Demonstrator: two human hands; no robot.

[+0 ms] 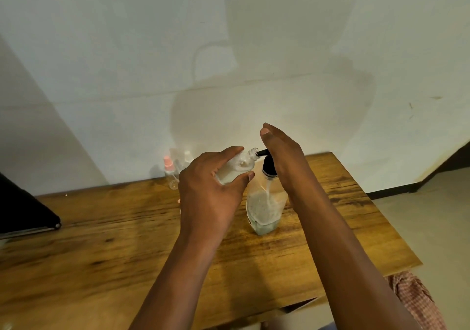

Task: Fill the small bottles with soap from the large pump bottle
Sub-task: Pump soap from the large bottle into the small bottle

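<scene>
The large clear pump bottle [264, 207] stands on the wooden table [127, 248], partly filled with whitish soap, with a black pump head. My right hand [282, 156] lies flat on top of the pump head, fingers straight. My left hand [211, 187] grips a small clear bottle [239, 167], tilted, its open neck right at the black spout. Whitish soap shows inside the small bottle.
Several small clear bottles [175, 169], one with a pink cap, stand at the table's back edge by the wall. A dark flat object [23, 210] lies at the far left. Checked cloth [417, 301] shows beyond the table's right front corner.
</scene>
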